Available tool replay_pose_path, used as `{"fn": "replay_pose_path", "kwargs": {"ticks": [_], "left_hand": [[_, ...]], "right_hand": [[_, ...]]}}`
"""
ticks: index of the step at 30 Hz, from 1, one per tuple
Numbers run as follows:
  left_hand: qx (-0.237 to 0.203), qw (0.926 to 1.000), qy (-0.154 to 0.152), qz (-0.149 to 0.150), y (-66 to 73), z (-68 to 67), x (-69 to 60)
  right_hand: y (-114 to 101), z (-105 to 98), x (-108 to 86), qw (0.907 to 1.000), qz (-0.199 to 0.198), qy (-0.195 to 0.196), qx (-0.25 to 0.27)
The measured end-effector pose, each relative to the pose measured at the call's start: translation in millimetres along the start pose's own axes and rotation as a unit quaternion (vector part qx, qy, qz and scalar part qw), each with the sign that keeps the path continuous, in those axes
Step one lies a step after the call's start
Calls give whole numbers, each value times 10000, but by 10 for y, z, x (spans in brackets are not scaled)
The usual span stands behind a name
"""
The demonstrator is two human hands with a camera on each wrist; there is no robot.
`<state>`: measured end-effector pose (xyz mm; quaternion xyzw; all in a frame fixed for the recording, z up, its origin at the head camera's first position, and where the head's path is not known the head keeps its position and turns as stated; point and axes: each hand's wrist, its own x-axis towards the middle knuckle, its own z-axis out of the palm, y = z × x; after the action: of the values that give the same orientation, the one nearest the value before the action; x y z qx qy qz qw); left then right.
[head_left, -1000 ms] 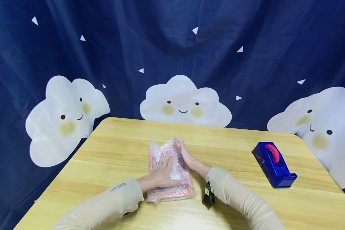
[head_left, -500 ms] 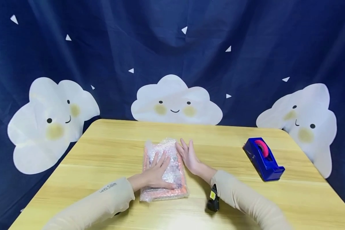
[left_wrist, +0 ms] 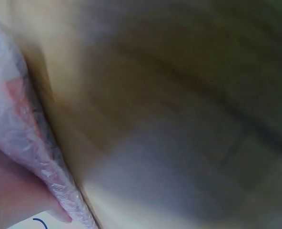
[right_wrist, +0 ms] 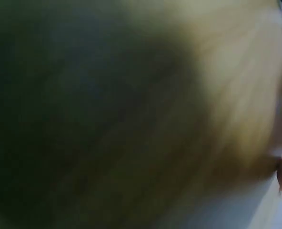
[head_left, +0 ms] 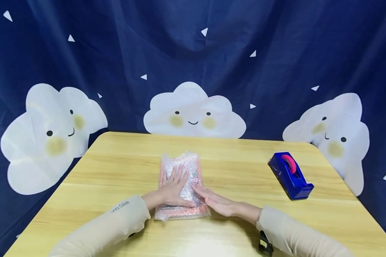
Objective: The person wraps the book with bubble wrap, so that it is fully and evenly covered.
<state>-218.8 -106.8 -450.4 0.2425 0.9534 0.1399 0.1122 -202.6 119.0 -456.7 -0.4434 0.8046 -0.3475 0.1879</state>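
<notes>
Your packet (head_left: 189, 167), bubble-wrapped with a pink-orange border showing through, lies flat on the table (head_left: 115, 171), near the middle and towards your side. Your left hand (head_left: 173, 191) rests palm down on it, fingers spread wide and gripping nothing; the likely reason is to pin the packet and keep the loose wrap flat. Your right hand (head_left: 215, 202) is at the packet's right edge, fingers straight and narrow together, the tips over the wrap; it appears to be smoothing or pressing that side. Whether the fingertips bear down cannot be told: the right wrist view is too blurred. The dispenser (head_left: 296, 186), carrying pink tape (head_left: 289, 163), stands to the right, well apart from both hands, presumably to leave working room within reach.

Against the frame half a second ago, your right hand has come from the far right corner to the nearer part of that edge. Your left hand remains spread on the packet.
</notes>
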Motion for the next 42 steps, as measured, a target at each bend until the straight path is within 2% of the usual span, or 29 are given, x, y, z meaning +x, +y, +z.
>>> {"fn": "replay_pose_path", "kwargs": {"ticks": [3, 7, 13, 19, 23, 27, 30, 37, 42], "left_hand": [[39, 10000, 30, -86, -10, -16, 0], [-111, 9999, 51, -76, -16, -25, -14], [-420, 9989, 166, 136, -52, -28, -22], [-188, 9998, 35, 27, -52, -45, -18], [-56, 9999, -78, -115, -29, -69, -13], [-71, 9996, -244, -158, -15, -86, -1], [-136, 9991, -383, -119, -12, -89, 7], [-242, 9983, -532, -7, -45, -80, 28], [-294, 9984, -491, -36, -54, -79, 18]], "right_hand": [[-14, -46, -49, 9952, -57, -283, -930], [-23, -88, -89, 9781, -12, -665, -1971], [-97, -118, -129, 9619, 202, -1004, -2533], [-202, -120, -173, 9524, 332, -1043, -2845], [-196, -105, -267, 9620, 272, -779, -2604], [-148, -93, -382, 9806, 194, -303, -1925], [-113, -112, -477, 9890, 197, -14, -1467], [-10, -200, -776, 9983, 299, 361, -360], [116, -274, -1051, 9965, 280, 680, 395]]}}
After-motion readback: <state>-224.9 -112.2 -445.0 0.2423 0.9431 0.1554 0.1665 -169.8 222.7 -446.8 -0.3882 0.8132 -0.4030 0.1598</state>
